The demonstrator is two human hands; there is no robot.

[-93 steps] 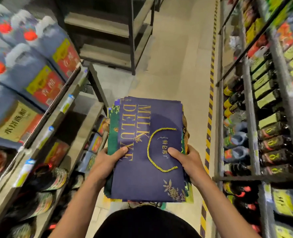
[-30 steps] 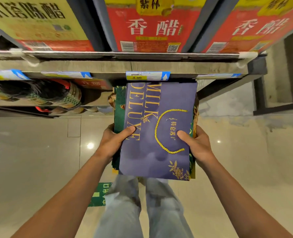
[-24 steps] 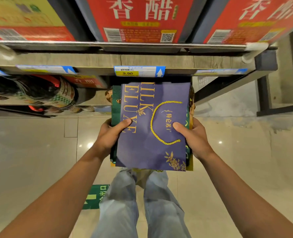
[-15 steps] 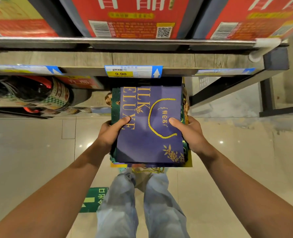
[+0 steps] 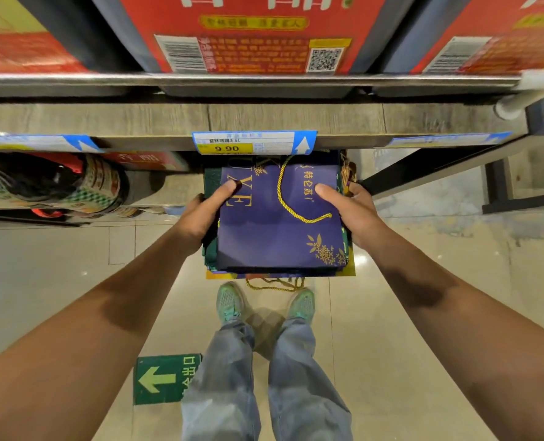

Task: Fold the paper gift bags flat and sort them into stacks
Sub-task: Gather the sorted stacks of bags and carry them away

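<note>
Both hands grip the stack of flat gift bags (image 5: 280, 230), left hand (image 5: 200, 218) and right hand (image 5: 353, 214) on opposite side edges, thumbs curled on top. Long axis points forward, far end under the shelf edge (image 5: 296, 122) by the price tag (image 5: 251, 143). Vinegar boxes (image 5: 257, 33) overhead; bottles (image 5: 73, 183) sit left.

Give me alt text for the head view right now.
Both hands, left hand and right hand, hold a stack of flat gift bags, navy on top, its far end under a shelf edge with a 9.90 price tag.
</note>
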